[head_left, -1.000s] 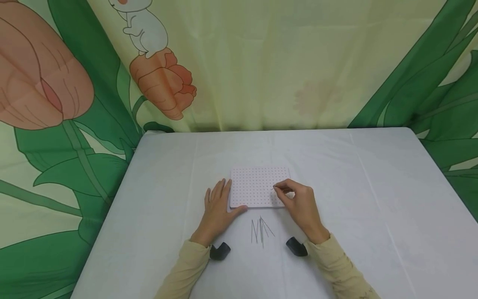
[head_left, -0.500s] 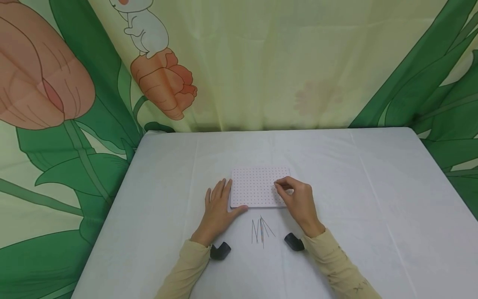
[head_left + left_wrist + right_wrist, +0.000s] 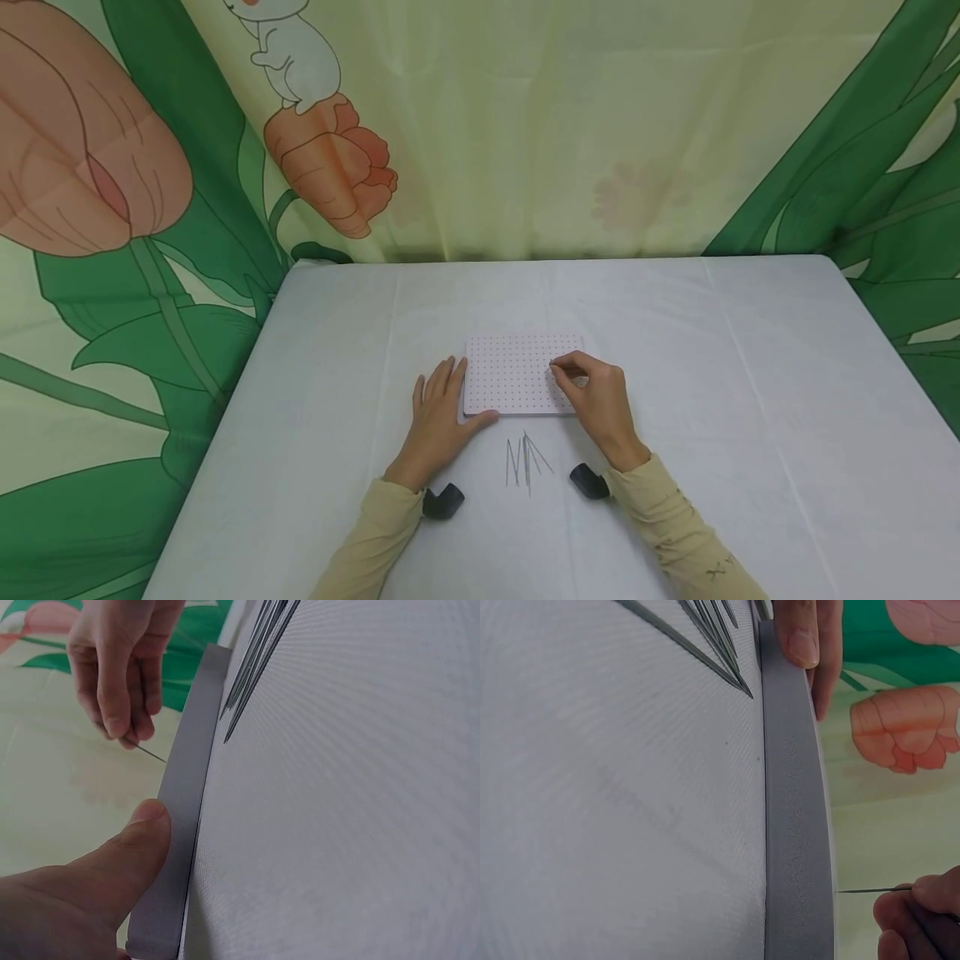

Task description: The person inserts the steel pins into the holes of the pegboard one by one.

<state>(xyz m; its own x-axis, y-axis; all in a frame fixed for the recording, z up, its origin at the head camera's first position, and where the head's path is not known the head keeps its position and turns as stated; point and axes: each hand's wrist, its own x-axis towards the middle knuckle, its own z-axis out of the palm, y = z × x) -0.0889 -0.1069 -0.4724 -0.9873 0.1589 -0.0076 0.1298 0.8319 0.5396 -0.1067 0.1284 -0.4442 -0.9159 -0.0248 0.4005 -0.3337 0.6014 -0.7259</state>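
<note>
A flat white board [image 3: 517,375] with a grid of small dark dots lies on the table. My left hand [image 3: 437,421] rests along its left side with straight fingers, the thumb at the front edge; in the left wrist view that thumb [image 3: 146,840] lies against the board's grey side [image 3: 180,787]. My right hand [image 3: 600,404] pinches a thin needle [image 3: 874,890] between thumb and fingertips, over the right part of the board. In the right wrist view the needle stands square to the board, its tip right at the surface. Several more needles [image 3: 527,462] lie in front of the board.
A white cloth [image 3: 750,375] covers the table. Behind it hangs a printed curtain [image 3: 525,150] with flowers and a rabbit. Black wrist-worn pieces [image 3: 443,502] stick out inward from both sleeves, either side of the loose needles.
My right hand has shifted slightly away from me, its wrist and sleeve a little further left, with the needle still pinched. My left hand, the board and the loose needles stay where they were.
</note>
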